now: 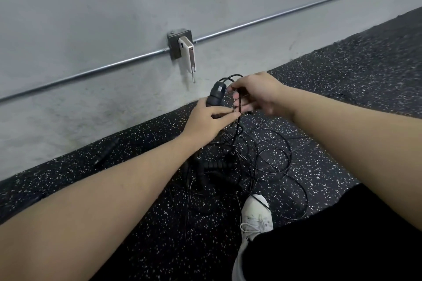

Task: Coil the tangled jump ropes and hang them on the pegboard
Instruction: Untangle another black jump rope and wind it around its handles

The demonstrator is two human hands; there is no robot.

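The left hand (205, 118) is gripping a black rope handle (215, 96), its fingers curled round the lower part while the handle's capped end is sticking up and away from the person. The right hand (255, 92) is just beside it, pinching thin black cord (238, 107) between thumb and fingers; a small loop of that cord (230, 77) is arching from the handle's top over to the right hand. Both hands are held above the floor, close to each other, with the cord passing between them.

From the hands the cord is dropping straight down into the tangle (262, 157) lying on the floor directly below and toward the person. There the cord is spreading in several overlapping loops, the widest reaching toward the person's shoe. At least two more black ribbed handles (217, 164) are lying in the middle of the tangle; how many ropes are there in all I cannot tell. Another dark handle-like thing (107, 150) is lying apart, to the left, near the floor's edge at the wall.

The floor (342, 89) is black rubber with white flecks. One white laced shoe (255, 219) is resting on it, a cord loop crossing its toe. On the grey wall (91, 18) a metal conduit (68, 78) is running through one junction box (179, 44), where a white device (187, 53) is plugged in. No writing is legible anywhere.
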